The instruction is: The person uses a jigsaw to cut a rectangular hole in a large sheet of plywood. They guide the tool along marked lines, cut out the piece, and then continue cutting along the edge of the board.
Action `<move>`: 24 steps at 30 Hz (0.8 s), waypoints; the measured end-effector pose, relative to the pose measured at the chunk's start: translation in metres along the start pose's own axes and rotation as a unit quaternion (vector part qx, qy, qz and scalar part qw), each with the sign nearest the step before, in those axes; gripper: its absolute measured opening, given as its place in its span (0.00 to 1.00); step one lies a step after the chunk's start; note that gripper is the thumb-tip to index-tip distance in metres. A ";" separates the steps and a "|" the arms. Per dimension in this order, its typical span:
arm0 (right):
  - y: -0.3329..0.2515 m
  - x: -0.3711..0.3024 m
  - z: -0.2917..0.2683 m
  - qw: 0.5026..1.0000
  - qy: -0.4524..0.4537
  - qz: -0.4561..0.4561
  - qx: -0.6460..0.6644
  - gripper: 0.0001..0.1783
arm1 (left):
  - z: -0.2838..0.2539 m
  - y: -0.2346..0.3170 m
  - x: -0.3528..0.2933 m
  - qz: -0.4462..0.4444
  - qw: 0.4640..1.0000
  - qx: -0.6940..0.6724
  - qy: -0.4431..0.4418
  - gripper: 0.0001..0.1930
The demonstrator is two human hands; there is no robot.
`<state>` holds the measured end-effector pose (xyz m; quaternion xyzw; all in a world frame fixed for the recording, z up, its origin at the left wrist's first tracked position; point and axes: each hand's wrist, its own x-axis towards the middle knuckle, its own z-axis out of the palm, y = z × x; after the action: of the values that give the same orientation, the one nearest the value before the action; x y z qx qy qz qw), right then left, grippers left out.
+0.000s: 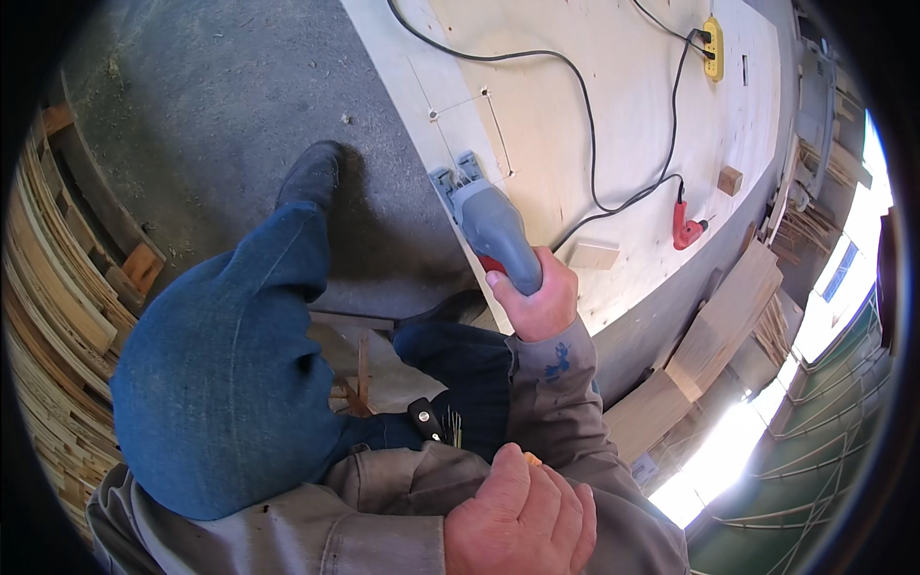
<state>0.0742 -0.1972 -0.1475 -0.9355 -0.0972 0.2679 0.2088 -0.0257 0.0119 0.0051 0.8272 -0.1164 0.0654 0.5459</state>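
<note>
My right hand (546,302) is closed around the rear grip of a grey jigsaw (496,225). The jigsaw's forked front base rests at the near left edge of a large plywood sheet (537,125). Ahead of it, pencil lines, several drilled holes and a dark slit mark a rectangle on the sheet. My left hand (517,522) is held near my body, its fingers curled. A small orange thing (532,460) shows by its fingers; its kind is too small to tell.
A black cord (589,105) runs across the plywood to a red drill (685,230). A yellow power strip (712,48) lies at the far right. Two wood blocks (594,254) (730,180) sit on the sheet. Stacked boards (57,316) stand at left.
</note>
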 end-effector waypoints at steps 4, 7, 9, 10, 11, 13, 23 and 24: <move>0.001 0.001 -0.001 1.000 -0.003 0.000 -0.009 0.29 | -0.002 -0.001 0.000 -0.001 1.000 -0.008 -0.006 0.18; 0.002 0.001 0.000 1.000 -0.001 -0.003 -0.009 0.30 | -0.009 -0.002 0.004 -0.004 0.999 -0.021 -0.025 0.18; 0.002 0.001 0.001 1.000 0.002 -0.004 -0.006 0.30 | -0.012 -0.003 0.006 -0.005 0.999 -0.022 -0.031 0.18; 0.002 0.001 0.001 1.000 0.004 -0.004 -0.004 0.30 | -0.011 -0.003 0.005 -0.004 0.999 -0.017 -0.029 0.18; 0.003 0.002 0.001 1.000 0.002 -0.005 -0.005 0.31 | -0.010 -0.003 0.005 -0.002 1.000 -0.013 -0.027 0.18; 0.002 0.003 -0.001 1.000 -0.002 -0.006 -0.008 0.31 | -0.003 -0.002 0.002 0.000 1.000 -0.004 -0.017 0.18; -0.003 0.006 -0.004 1.000 -0.015 -0.004 -0.007 0.24 | 0.002 -0.001 0.005 -0.014 1.000 -0.003 -0.004 0.18; -0.001 0.006 -0.003 1.000 -0.017 0.000 -0.007 0.29 | 0.000 -0.001 0.006 -0.017 1.000 -0.006 -0.006 0.18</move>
<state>0.0807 -0.1961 -0.1471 -0.9322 -0.1023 0.2836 0.2002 -0.0200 0.0114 0.0054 0.8258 -0.1064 0.0506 0.5515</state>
